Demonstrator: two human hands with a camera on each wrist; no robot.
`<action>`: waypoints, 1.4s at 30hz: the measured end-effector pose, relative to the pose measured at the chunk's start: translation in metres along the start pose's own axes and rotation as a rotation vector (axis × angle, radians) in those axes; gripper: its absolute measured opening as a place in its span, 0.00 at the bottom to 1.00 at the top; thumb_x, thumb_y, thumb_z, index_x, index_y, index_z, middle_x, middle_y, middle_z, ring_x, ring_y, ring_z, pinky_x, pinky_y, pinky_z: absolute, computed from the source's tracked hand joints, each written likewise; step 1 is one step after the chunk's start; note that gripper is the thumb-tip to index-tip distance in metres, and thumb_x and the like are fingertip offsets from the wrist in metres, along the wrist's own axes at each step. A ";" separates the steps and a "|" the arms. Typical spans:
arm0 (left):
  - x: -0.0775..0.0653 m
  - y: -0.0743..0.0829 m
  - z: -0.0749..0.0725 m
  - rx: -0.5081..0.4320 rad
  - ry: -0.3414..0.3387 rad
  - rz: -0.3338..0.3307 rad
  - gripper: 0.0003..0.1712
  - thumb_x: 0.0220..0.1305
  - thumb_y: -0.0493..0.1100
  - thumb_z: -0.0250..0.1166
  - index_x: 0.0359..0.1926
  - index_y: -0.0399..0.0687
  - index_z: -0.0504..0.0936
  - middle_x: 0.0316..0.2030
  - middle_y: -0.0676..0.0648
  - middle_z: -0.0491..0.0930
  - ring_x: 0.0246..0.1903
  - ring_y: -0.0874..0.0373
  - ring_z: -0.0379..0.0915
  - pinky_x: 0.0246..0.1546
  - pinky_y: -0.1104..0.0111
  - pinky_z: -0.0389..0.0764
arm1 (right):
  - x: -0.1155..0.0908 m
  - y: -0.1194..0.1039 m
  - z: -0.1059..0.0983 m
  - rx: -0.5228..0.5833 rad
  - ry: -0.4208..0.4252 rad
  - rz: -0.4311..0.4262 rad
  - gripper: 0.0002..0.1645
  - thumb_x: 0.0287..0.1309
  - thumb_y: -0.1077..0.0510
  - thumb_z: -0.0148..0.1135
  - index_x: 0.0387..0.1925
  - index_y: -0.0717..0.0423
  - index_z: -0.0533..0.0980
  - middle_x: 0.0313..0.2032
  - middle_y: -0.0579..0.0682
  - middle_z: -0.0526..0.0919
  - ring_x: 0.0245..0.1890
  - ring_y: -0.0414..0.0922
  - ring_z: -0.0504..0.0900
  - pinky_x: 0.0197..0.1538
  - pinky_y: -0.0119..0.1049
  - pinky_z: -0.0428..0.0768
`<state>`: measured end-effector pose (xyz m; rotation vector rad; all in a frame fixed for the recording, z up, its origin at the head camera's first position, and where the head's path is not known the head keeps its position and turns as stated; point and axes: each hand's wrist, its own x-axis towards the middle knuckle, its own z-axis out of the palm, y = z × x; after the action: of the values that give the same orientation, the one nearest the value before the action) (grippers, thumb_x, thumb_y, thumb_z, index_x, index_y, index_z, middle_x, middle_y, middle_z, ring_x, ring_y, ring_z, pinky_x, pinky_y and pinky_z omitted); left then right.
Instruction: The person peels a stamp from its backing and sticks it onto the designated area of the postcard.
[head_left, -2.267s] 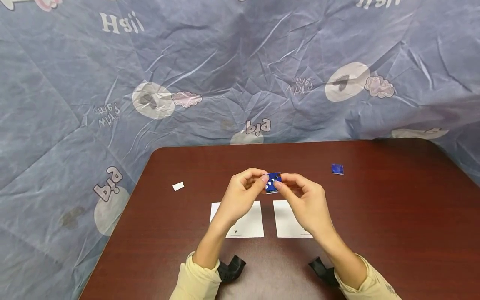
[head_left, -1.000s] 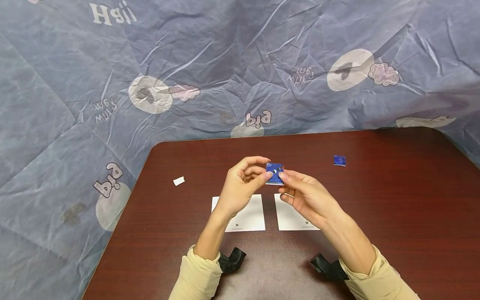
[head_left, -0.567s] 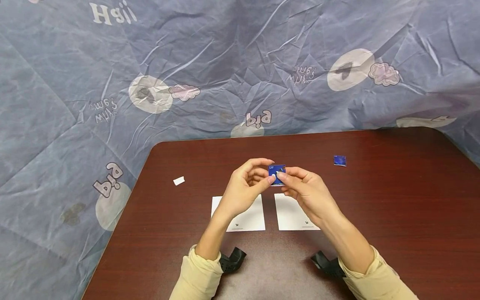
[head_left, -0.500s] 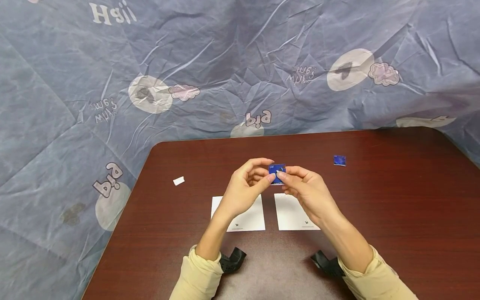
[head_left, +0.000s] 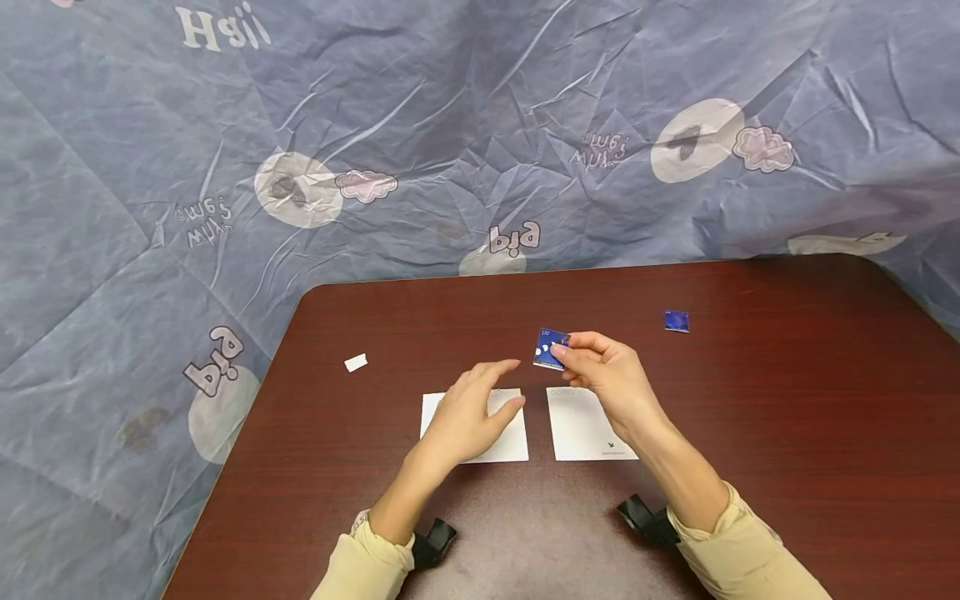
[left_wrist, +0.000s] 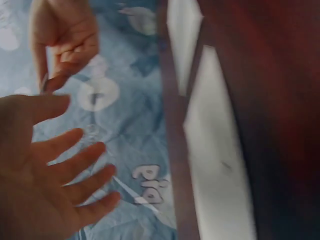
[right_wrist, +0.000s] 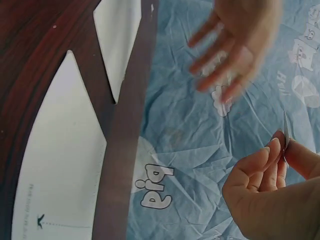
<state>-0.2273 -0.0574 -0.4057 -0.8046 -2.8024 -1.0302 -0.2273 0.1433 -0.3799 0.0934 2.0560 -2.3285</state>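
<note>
My right hand [head_left: 611,379] pinches a small blue postage stamp [head_left: 547,350] between thumb and fingers, held up above the table. White moon-like shapes and a "1.20" figure mark its face. In the right wrist view the stamp [right_wrist: 285,132] appears edge-on. To its left, my left hand [head_left: 468,417] holds nothing, fingers spread, above the left white envelope [head_left: 510,437]. The left wrist view has that hand [left_wrist: 45,170] apart from the stamp. Under my right hand lies the second white envelope [head_left: 588,429], with a row of small circles and a bird mark.
Another blue stamp [head_left: 677,322] lies at the back right of the brown table [head_left: 787,400]. A small white slip [head_left: 356,362] rests at the back left. Behind the table hangs a wrinkled blue-grey printed cloth [head_left: 450,150].
The left hand has let go of the stamp and moved down and to the left, its fingers spreading. The right hand keeps the stamp, which now tilts slightly.
</note>
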 end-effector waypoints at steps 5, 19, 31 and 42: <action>-0.017 -0.015 0.007 0.196 -0.231 -0.036 0.36 0.64 0.53 0.62 0.69 0.44 0.64 0.67 0.42 0.62 0.67 0.42 0.52 0.64 0.48 0.54 | 0.004 0.005 0.000 -0.051 0.009 0.017 0.06 0.58 0.63 0.66 0.35 0.60 0.76 0.23 0.42 0.82 0.23 0.37 0.77 0.33 0.28 0.77; -0.026 -0.031 0.015 0.223 -0.428 -0.152 0.43 0.65 0.65 0.54 0.72 0.46 0.57 0.72 0.47 0.50 0.71 0.46 0.41 0.66 0.46 0.45 | 0.012 0.027 -0.002 -0.235 -0.025 0.105 0.16 0.58 0.60 0.66 0.43 0.68 0.74 0.25 0.46 0.83 0.24 0.39 0.79 0.32 0.30 0.78; -0.023 -0.036 0.013 0.264 -0.492 -0.171 0.41 0.68 0.64 0.50 0.74 0.50 0.54 0.73 0.48 0.47 0.71 0.47 0.39 0.66 0.46 0.46 | 0.030 0.054 0.018 -0.362 -0.120 0.210 0.13 0.56 0.66 0.65 0.41 0.70 0.74 0.25 0.55 0.82 0.20 0.41 0.79 0.27 0.30 0.80; -0.021 -0.037 0.014 0.303 -0.508 -0.172 0.40 0.70 0.62 0.49 0.74 0.48 0.52 0.73 0.50 0.46 0.72 0.50 0.38 0.66 0.49 0.46 | 0.042 0.063 0.033 -0.404 -0.084 0.323 0.10 0.55 0.69 0.66 0.39 0.69 0.75 0.26 0.57 0.82 0.18 0.40 0.81 0.28 0.32 0.81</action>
<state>-0.2252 -0.0825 -0.4434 -0.9025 -3.3848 -0.4294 -0.2662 0.1028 -0.4409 0.2845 2.2250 -1.6771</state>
